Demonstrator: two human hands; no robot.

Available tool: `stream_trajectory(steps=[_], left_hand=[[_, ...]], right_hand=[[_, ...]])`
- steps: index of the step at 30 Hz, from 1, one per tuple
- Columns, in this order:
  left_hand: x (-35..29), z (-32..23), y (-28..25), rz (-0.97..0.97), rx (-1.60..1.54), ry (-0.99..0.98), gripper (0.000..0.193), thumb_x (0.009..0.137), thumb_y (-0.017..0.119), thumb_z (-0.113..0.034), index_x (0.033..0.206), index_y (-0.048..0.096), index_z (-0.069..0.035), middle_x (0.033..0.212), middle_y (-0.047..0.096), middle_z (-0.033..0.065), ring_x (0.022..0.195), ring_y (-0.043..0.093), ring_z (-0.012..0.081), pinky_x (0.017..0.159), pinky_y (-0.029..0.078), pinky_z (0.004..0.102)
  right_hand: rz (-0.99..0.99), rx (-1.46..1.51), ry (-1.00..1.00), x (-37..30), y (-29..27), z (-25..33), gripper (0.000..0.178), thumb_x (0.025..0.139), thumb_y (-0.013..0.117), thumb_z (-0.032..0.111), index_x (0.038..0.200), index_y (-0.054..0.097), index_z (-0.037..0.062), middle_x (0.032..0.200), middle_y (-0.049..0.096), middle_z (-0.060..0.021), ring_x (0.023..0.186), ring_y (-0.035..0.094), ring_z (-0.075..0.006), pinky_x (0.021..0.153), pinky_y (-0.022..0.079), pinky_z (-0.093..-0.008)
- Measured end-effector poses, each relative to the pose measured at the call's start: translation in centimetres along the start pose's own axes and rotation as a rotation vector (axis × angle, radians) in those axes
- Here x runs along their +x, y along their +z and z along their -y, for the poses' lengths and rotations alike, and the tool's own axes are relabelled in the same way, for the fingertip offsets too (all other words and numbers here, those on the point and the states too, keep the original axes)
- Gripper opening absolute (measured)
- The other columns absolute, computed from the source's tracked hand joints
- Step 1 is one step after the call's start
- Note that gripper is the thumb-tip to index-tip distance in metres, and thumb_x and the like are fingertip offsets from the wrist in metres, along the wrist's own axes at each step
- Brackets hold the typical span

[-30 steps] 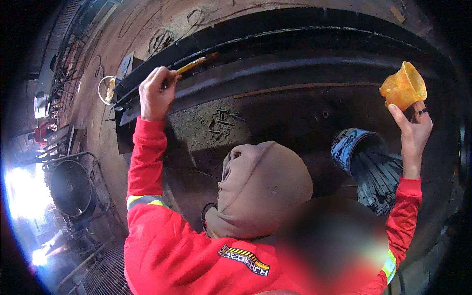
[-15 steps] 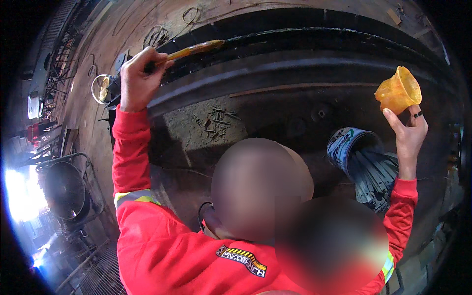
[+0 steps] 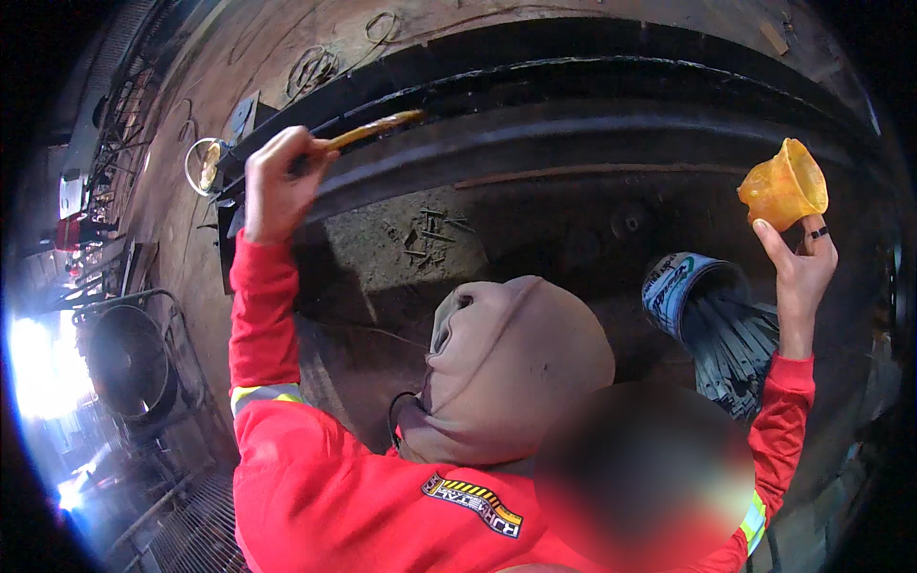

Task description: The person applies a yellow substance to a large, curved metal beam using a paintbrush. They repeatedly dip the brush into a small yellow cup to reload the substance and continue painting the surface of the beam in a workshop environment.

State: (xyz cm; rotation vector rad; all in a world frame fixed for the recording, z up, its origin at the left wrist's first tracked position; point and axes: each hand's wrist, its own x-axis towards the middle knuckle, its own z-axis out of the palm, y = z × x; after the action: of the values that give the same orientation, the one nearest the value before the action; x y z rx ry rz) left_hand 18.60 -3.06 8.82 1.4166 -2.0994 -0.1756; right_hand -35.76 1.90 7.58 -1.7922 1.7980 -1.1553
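Note:
My left hand (image 3: 279, 186) is raised at the left, closed around the dark end of a slim, amber-stained brush (image 3: 375, 127). The brush points right, over the long dark steel beams (image 3: 573, 91); I cannot tell whether it touches them. Off to the right, my right hand (image 3: 802, 267) grips an amber, translucent cup (image 3: 785, 186) from below, thumb on the near side. The cup is tilted, its wide mouth facing right, and its contents are hidden.
Below the right hand, a blue-and-white bucket (image 3: 673, 291) lies tilted with metal strips (image 3: 731, 349) spilling out. Small metal pieces (image 3: 430, 239) lie on the floor. A large drum fan (image 3: 129, 363) stands left. Cable coils (image 3: 310, 72) lie beyond the beams. A beige hood (image 3: 535, 363) blocks the lower middle.
My left hand and the brush have shifted down toward me, the brush tip also slightly left. The right hand with the cup sits slightly lower and further right.

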Motion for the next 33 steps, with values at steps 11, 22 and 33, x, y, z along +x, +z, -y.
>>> stream_trajectory(steps=[11,22,33], left_hand=[[1.2,-1.3,-1.8,-0.075,0.170,0.010,0.024,0.078,0.075,-0.001,0.077,0.051,0.001,0.071,0.057,0.0144,0.065,0.063,0.0236,0.061,0.047,0.0322],[2.5,-3.7,-4.5,-0.077,0.238,-0.064,0.015,0.080,0.075,-0.004,0.081,0.061,0.000,0.071,0.063,0.0117,0.064,0.059,0.0157,0.061,0.046,0.0302],[-5.8,-6.8,7.2,-0.336,0.307,-0.086,0.017,0.080,0.071,0.003,0.082,0.054,0.000,0.077,0.055,0.0154,0.068,0.060,0.0316,0.064,0.049,0.0369]], right_hand=[[0.032,0.080,-0.019,-0.3,0.2,0.5,0.046,0.078,0.082,0.014,0.117,0.065,-0.0032,0.107,0.071,-0.0086,0.102,0.065,-0.0159,0.095,0.046,-0.0307],[0.007,0.104,-0.047,-0.7,0.0,0.9,0.045,0.073,0.085,0.018,0.109,0.067,-0.0019,0.101,0.070,-0.0070,0.095,0.063,-0.0137,0.091,0.046,-0.0304],[-0.024,0.204,-0.054,-1.7,-1.8,1.0,0.048,0.072,0.086,0.011,0.114,0.065,-0.0008,0.103,0.071,-0.0070,0.099,0.065,-0.0135,0.092,0.046,-0.0284]])
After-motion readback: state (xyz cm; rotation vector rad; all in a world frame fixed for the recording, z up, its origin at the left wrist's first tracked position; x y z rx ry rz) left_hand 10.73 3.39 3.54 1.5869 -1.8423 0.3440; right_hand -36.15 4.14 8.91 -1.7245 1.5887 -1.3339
